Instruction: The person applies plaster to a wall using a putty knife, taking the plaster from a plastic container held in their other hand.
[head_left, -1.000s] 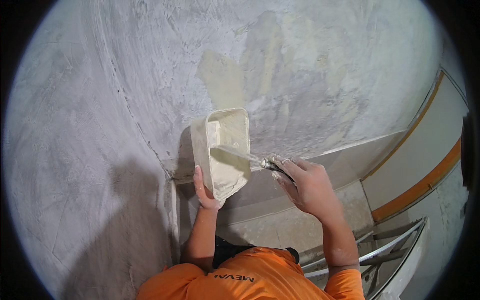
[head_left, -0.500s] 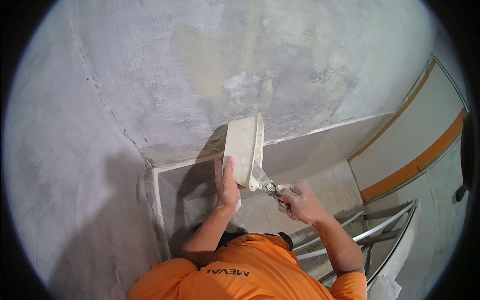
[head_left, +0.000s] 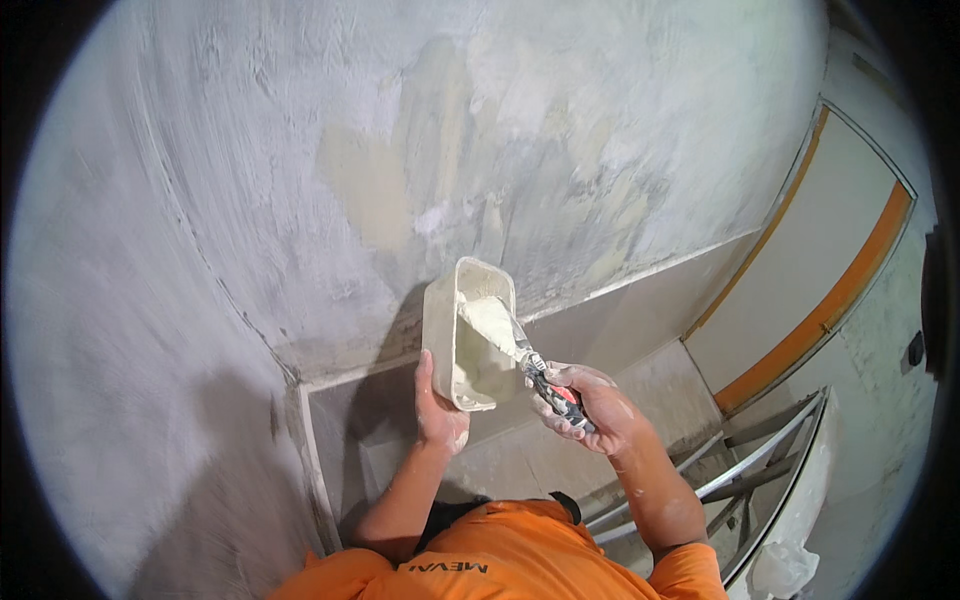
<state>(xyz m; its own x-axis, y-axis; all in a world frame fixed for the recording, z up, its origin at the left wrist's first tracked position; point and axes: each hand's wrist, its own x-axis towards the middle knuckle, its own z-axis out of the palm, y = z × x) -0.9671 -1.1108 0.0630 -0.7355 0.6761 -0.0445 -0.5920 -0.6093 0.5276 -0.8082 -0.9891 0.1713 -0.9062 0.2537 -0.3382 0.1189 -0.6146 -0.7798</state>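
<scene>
The rectangular plaster tray (head_left: 462, 335) was held up in front of the grey plastered wall (head_left: 300, 150), roughly at the middle of the view, its open side turned toward the right hand. It was gripped from below by the left hand (head_left: 440, 410), thumb laid up along the near side; the other fingers were wrapped behind the tray and couldn't be seen, so how they sat couldn't really be told. Inside the tray, a load of pale filler (head_left: 485, 322) was sitting on the blade of a putty knife (head_left: 520, 350), with the blade tip pushed against the tray's upper inside. The blade's edges were smeared over and hard to pick out from the filler. The knife's red and black handle (head_left: 562, 398) was mostly buried in the right hand (head_left: 590, 410), fingers curled tight around it.

Further out, a lighter beige patch (head_left: 370, 185) could be made out on the wall above the tray. An orange shirt (head_left: 510, 565) was cut off at the bottom edge. Metal ladder rails (head_left: 740, 470) were seen at lower right, partly hidden by the right forearm, and an orange stripe (head_left: 830, 300) ran along the far right wall.
</scene>
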